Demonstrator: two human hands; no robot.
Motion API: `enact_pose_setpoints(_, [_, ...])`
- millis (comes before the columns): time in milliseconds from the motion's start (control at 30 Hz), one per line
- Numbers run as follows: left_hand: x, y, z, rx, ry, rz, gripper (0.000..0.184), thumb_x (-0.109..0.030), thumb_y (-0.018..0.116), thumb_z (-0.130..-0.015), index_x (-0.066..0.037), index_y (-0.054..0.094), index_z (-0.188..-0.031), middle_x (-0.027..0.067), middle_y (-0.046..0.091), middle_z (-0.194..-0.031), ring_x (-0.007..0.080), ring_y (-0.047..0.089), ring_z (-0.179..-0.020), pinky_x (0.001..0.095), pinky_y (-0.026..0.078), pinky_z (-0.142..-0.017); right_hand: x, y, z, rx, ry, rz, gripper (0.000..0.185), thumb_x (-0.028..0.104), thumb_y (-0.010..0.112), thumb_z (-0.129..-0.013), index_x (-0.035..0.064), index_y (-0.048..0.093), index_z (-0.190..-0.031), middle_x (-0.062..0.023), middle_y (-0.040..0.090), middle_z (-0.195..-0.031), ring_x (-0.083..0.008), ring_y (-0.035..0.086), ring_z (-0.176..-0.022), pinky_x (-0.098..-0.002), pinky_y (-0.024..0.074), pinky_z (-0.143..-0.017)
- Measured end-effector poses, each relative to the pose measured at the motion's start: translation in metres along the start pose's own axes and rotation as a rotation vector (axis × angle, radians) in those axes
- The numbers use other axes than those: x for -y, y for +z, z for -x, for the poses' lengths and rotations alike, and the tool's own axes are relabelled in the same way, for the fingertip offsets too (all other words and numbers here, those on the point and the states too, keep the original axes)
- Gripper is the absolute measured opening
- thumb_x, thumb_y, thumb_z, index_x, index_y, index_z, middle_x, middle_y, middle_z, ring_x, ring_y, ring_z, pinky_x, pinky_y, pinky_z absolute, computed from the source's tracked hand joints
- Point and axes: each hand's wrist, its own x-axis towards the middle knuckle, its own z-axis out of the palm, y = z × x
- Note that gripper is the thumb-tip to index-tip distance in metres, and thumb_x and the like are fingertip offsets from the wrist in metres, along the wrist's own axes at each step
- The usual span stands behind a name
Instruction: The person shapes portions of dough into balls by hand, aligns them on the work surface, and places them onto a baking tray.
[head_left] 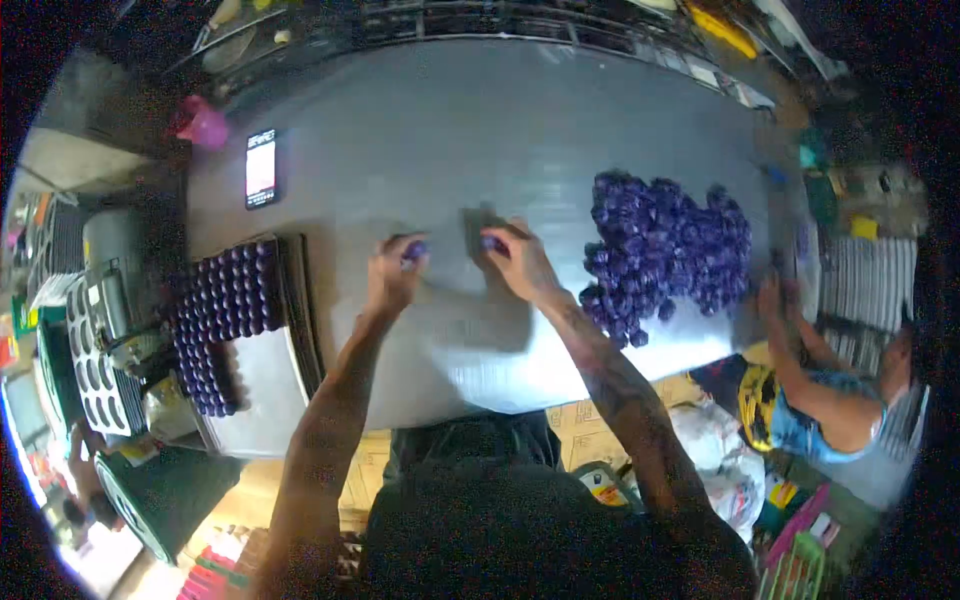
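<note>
Over the middle of the grey table (420, 130), my left hand (393, 272) has its fingers closed on a small purple piece (413, 252). To its right, my right hand (520, 262) pinches another small purple piece (489, 243). A large heap of dark purple wrapped pieces (665, 240) lies right of my right hand. Left of my left hand, a tray (265, 385) holds rows of round purple pieces (225, 295); its lower right part shows bare surface. My hands are apart and slightly blurred.
A lit phone (261, 170) lies at the table's left, near a pink object (203, 123). At the right edge another person's arms (790, 340) reach to the table. Moulded trays (97, 370) and a dark green bin (160, 490) stand left; plastic bags (715, 460) sit below right.
</note>
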Motion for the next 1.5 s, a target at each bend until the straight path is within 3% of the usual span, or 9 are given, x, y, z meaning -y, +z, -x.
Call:
enact_pose_setpoints(267, [-0.001, 0.048, 0.039, 0.004, 0.378, -0.355, 0.036, -0.001, 0.065, -0.085, -0.004, 0.070, -0.121, 0.0176, 0.071, -0.114, 0.0364, 0.068, -0.107, 0.0431, 0.053, -0.097, 0.039, 0.044, 0.049, -0.057, -0.074, 0.073, 0.031, 0.004, 0.057, -0.090, 0.0014, 0.066, -0.119, -0.0225, 0.065, -0.125, -0.0420, 0.061, -0.120, -0.0478, 0.0519, -0.101])
enact_pose_setpoints(600, [-0.014, 0.065, 0.025, 0.024, 0.178, -0.359, 0.042, -0.005, 0.063, -0.087, -0.002, 0.063, -0.129, 0.0197, 0.067, -0.118, 0.0342, 0.065, -0.110, 0.0437, 0.054, -0.096, -0.007, 0.006, 0.025, -0.101, -0.147, 0.139, 0.031, 0.013, 0.065, -0.092, 0.0072, 0.066, -0.122, -0.0204, 0.068, -0.112, -0.0399, 0.064, -0.113, -0.0467, 0.0554, -0.093])
enact_pose_setpoints(667, [-0.056, 0.074, 0.041, -0.378, -0.341, 0.962, 0.041, -0.009, 0.062, -0.092, -0.004, 0.060, -0.133, 0.0138, 0.061, -0.123, 0.0275, 0.063, -0.106, 0.0421, 0.056, -0.094, 0.018, -0.064, 0.057, -0.161, -0.041, 0.030, 0.035, 0.012, 0.071, -0.088, 0.0078, 0.067, -0.123, -0.0168, 0.064, -0.112, -0.0390, 0.066, -0.102, -0.0455, 0.0561, -0.087])
enact_pose_setpoints(700, [-0.065, 0.096, 0.037, -0.377, -0.345, 0.958, 0.041, -0.009, 0.062, -0.092, -0.004, 0.060, -0.133, 0.0138, 0.061, -0.123, 0.0275, 0.063, -0.106, 0.0421, 0.056, -0.094, -0.003, -0.087, 0.073, -0.168, 0.047, 0.148, 0.037, 0.013, 0.072, -0.088, 0.0083, 0.067, -0.124, -0.0158, 0.063, -0.114, -0.0378, 0.066, -0.101, -0.0447, 0.0564, -0.087])
enact_pose_setpoints(833, [-0.099, 0.213, 0.037, -0.007, 0.175, -0.080, 0.048, -0.013, 0.071, -0.093, -0.010, 0.058, -0.139, 0.0081, 0.067, -0.122, 0.0202, 0.066, -0.102, 0.0334, 0.056, -0.078, -0.072, -0.161, 0.109, -0.187, 0.163, 0.406, 0.035, 0.012, 0.071, -0.089, 0.0078, 0.069, -0.123, -0.0151, 0.061, -0.114, -0.0354, 0.066, -0.101, -0.0436, 0.0568, -0.085])
enact_pose_setpoints(1000, [-0.086, 0.315, -0.010, 0.134, 0.136, -0.470, 0.035, -0.009, 0.071, -0.093, -0.007, 0.065, -0.128, 0.0089, 0.070, -0.116, 0.0224, 0.071, -0.097, 0.0384, 0.059, -0.081, -0.121, -0.170, 0.119, -0.178, 0.058, 0.488, 0.032, 0.010, 0.068, -0.089, 0.0073, 0.069, -0.121, -0.0164, 0.060, -0.114, -0.0363, 0.064, -0.103, -0.0447, 0.0570, -0.085])
enact_pose_setpoints(1100, [-0.068, 0.270, -0.013, 0.264, -0.141, 0.334, 0.030, -0.009, 0.069, -0.096, -0.003, 0.066, -0.125, 0.0088, 0.071, -0.114, 0.0204, 0.072, -0.095, 0.0370, 0.060, -0.082, -0.113, -0.176, 0.117, -0.173, 0.054, 0.444, 0.031, 0.011, 0.065, -0.090, 0.0070, 0.068, -0.120, -0.0180, 0.059, -0.119, -0.0382, 0.063, -0.107, -0.0466, 0.0576, -0.086])
enact_pose_setpoints(1400, [-0.040, 0.124, 0.172, 0.187, 0.005, 0.043, 0.039, 0.004, 0.065, -0.092, -0.005, 0.061, -0.130, 0.0074, 0.069, -0.106, 0.0163, 0.065, -0.088, 0.0307, 0.054, -0.073, -0.067, 0.023, 0.180, 0.060, -0.174, -0.036, 0.025, 0.016, 0.070, -0.097, 0.0029, 0.069, -0.119, -0.0158, 0.071, -0.106, -0.0253, 0.069, -0.098, -0.0375, 0.0574, -0.080])
enact_pose_setpoints(1500, [0.019, 0.076, 0.222, -0.265, -0.109, 0.310, 0.046, 0.005, 0.062, -0.090, -0.006, 0.056, -0.134, 0.0110, 0.066, -0.101, 0.0209, 0.064, -0.090, 0.0340, 0.053, -0.077, -0.023, 0.012, 0.199, -0.163, 0.239, -0.283, 0.019, 0.015, 0.067, -0.100, -0.0009, 0.068, -0.111, -0.0142, 0.070, -0.098, -0.0254, 0.069, -0.087, -0.0361, 0.0563, -0.075])
